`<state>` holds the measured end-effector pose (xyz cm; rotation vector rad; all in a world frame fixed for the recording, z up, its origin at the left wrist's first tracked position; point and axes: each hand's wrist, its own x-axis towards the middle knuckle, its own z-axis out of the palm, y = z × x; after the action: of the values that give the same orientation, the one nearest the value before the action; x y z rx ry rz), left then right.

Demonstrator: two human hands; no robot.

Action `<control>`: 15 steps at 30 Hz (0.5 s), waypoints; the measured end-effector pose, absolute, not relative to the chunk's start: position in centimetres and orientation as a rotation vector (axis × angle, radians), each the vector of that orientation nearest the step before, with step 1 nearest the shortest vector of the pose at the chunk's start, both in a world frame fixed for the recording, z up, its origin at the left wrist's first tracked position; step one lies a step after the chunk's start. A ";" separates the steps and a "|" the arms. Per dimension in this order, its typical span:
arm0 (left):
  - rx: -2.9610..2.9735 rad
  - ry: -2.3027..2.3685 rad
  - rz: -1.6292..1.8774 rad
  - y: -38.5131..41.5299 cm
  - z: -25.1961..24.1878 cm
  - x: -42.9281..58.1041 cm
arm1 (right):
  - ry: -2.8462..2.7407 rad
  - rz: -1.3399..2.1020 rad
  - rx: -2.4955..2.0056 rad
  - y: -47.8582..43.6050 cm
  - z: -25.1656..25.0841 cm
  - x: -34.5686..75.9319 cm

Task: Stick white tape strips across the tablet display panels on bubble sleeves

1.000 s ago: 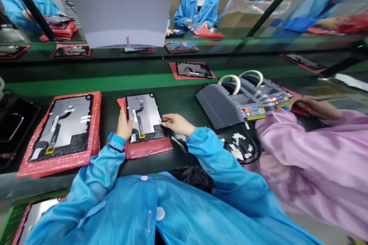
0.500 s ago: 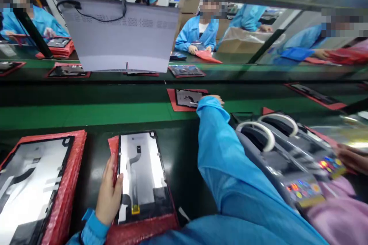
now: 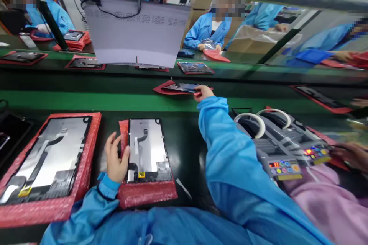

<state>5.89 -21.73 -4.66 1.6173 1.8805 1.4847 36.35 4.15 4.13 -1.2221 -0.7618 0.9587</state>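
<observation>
My right hand [image 3: 204, 92] reaches out to the green strip and grips the right edge of a tablet screen panel [image 3: 181, 87] together with the red bubble bag [image 3: 161, 89] under it. That panel looks tilted, its left corner of red bag curled up. Close to me, another screen panel [image 3: 153, 141] lies back side up on a red bubble bag [image 3: 148, 194], showing a silver plate, a flex cable and a yellow tab. At its left edge rests my left hand [image 3: 117, 160], fingers spread, thumb near the panel's border.
A stack of red bubble bags [image 3: 83, 176] with a larger panel [image 3: 57, 153] lies left. Grey machines with lit buttons [image 3: 284, 168] and white tape rolls [image 3: 253, 122] stand right, beside a co-worker's pink sleeve [image 3: 327, 199]. A grey monitor [image 3: 135, 34] hangs ahead; co-workers sit beyond.
My right hand has closed on the far panel and bag, which now tilt and have shifted slightly left. My left hand's fingers have loosened from the near bag's edge. The view has shifted.
</observation>
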 end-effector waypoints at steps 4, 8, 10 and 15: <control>1.538 1.522 1.444 -22.9 -2.0 7.6 | -0.411 1.141 -1.200 -3.2 5.8 30.4; 0.926 1.113 1.253 -22.2 -0.4 9.7 | -0.408 1.126 -1.107 -15.7 5.0 25.3; 0.788 1.046 1.291 -21.5 -0.2 10.1 | -0.439 1.103 -1.094 -21.4 3.4 23.4; 0.651 1.191 1.394 -21.1 -1.4 8.8 | -0.508 1.159 -1.107 -29.3 -1.1 20.4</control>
<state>8.78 -21.07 -1.44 0.6509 1.1909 1.3940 20.44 -29.28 -1.13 -1.1073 -0.5079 1.1594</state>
